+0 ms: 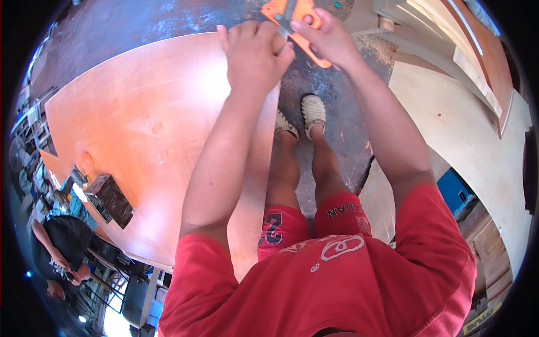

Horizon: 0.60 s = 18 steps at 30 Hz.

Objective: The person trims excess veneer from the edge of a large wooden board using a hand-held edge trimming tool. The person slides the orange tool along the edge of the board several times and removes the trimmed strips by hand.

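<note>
My right hand (331, 42) grips an orange tool (310, 51) with a flat metal strip (289, 14), at the top of the view. Beside it, my left hand (252, 56) has bent fingers at the far corner of a large reddish-tan wooden panel (140, 112), with the thumb close to the tool. Whatever lies under those fingertips is partly hidden. The panel's long straight edge runs down beside my legs, under my left forearm.
Pale boards (449, 118) and stacked wooden pieces (471, 56) lie at right. A dark block (109, 199) sits on the panel's left part. Another person (62, 241) is at lower left among clutter. My sandaled feet stand on the stained floor (345, 129).
</note>
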{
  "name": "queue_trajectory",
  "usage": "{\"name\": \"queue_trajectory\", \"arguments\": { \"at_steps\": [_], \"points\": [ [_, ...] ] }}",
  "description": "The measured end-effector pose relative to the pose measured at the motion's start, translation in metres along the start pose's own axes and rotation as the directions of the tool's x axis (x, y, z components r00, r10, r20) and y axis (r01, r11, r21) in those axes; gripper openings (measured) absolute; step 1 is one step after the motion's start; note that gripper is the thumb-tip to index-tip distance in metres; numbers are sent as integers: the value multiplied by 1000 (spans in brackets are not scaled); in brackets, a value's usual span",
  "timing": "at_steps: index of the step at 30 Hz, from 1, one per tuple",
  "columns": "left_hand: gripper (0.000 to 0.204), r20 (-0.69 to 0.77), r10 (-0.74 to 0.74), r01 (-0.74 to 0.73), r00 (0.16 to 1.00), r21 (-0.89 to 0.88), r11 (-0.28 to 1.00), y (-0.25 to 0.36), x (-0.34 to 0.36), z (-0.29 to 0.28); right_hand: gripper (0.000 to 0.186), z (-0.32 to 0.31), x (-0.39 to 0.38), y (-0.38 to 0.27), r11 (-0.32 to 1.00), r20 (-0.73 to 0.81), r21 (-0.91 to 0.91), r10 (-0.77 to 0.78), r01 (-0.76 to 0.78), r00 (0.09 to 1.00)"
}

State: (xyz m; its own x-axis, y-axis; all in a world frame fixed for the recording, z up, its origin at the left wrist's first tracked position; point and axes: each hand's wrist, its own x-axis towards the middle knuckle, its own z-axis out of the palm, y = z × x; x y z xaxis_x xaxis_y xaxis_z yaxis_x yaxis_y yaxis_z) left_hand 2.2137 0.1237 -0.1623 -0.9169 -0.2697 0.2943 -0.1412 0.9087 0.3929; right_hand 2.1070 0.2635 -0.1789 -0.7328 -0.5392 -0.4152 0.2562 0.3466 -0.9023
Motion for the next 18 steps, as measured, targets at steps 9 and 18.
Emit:
{"name": "queue_trajectory", "arguments": {
  "at_steps": [9, 18],
  "points": [
    [47, 51, 46, -37, 998, -159, 987, -10, -3, -11, 25, 11, -21, 10, 937, -131, 349, 68, -18, 989],
    [79, -131, -418, 438, 899, 260, 860, -192, -32, -99, 20, 2, -90, 67, 910, -308, 396, 257, -123, 916]
  ]
}}
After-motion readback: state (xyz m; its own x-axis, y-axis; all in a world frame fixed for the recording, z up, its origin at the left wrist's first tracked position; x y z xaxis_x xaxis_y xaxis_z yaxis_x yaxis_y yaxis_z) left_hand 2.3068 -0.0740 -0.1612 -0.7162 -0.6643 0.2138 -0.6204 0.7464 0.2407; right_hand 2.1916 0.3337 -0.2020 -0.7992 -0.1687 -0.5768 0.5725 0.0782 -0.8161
